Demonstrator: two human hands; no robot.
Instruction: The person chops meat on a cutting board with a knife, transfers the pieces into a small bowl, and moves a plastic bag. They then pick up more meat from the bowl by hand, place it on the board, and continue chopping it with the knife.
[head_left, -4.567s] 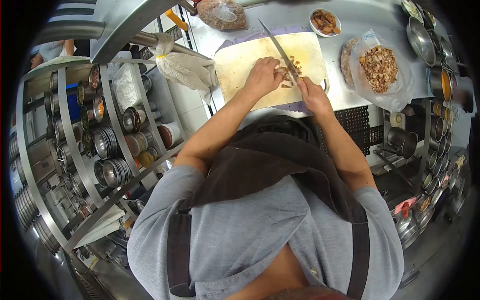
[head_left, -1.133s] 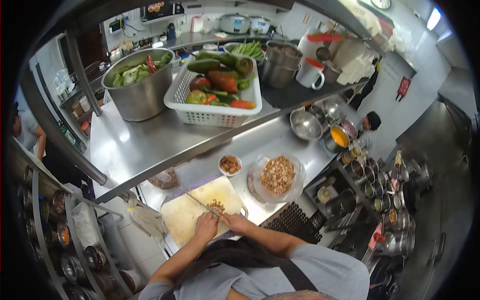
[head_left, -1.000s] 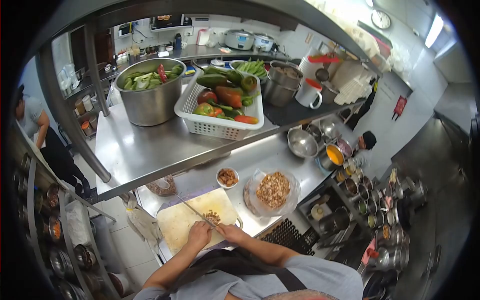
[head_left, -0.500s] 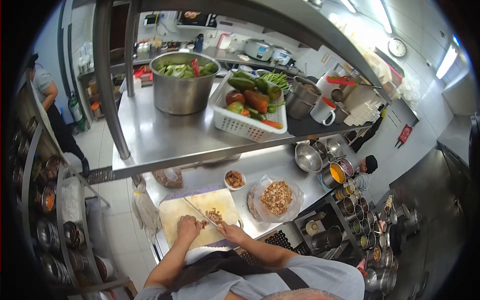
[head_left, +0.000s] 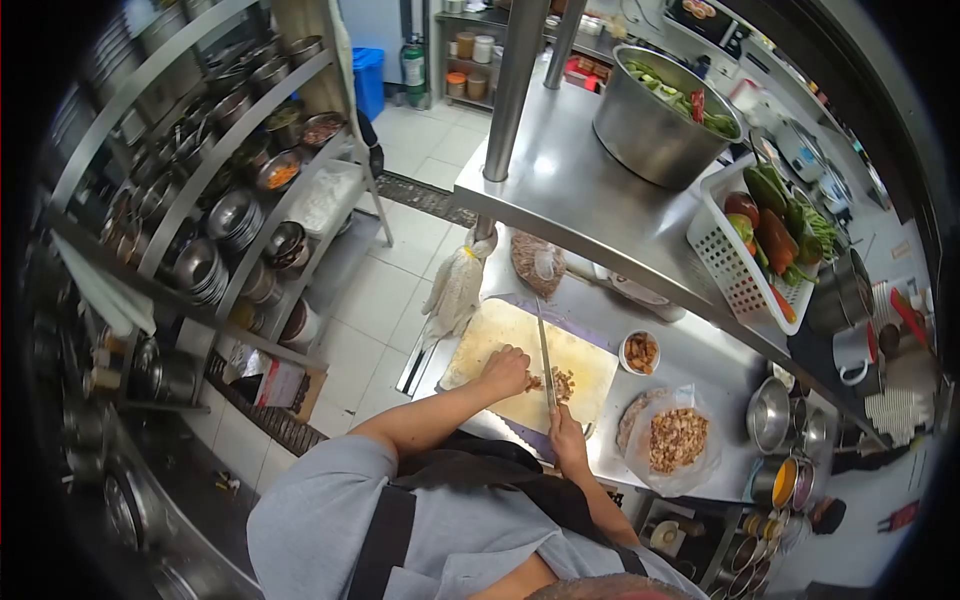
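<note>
My right hand (head_left: pixel 567 435) is closed round the handle of a long knife (head_left: pixel 546 350), whose blade points away over the cutting board (head_left: pixel 480 350). Left of the blade, my left hand (head_left: pixel 507 371) rests on the board, fingers bent over small brown pieces; what the fingertips grip is too small to name. Chopped pieces (head_left: pixel 563 384) lie right of the blade. Beyond the board's right edge stand a small bowl of brown chunks (head_left: pixel 640 352) and an open plastic bag of chopped pieces (head_left: pixel 679 440). A bag of brown food (head_left: pixel 537 262) lies behind the board.
A raised steel shelf (head_left: pixel 590 200) holds a large pot (head_left: pixel 660 120) and a white basket of vegetables (head_left: pixel 720 220). A cloth (head_left: pixel 456 295) hangs at the counter's left end. Racks with metal bowls (head_left: pixel 233 218) stand left. Another person's dark shoe (head_left: pixel 376 159) shows beyond them.
The view has swung left, so the counter sits further right and more of the racks shows. The knife now points more straight away from me. Both hands remain at the board.
</note>
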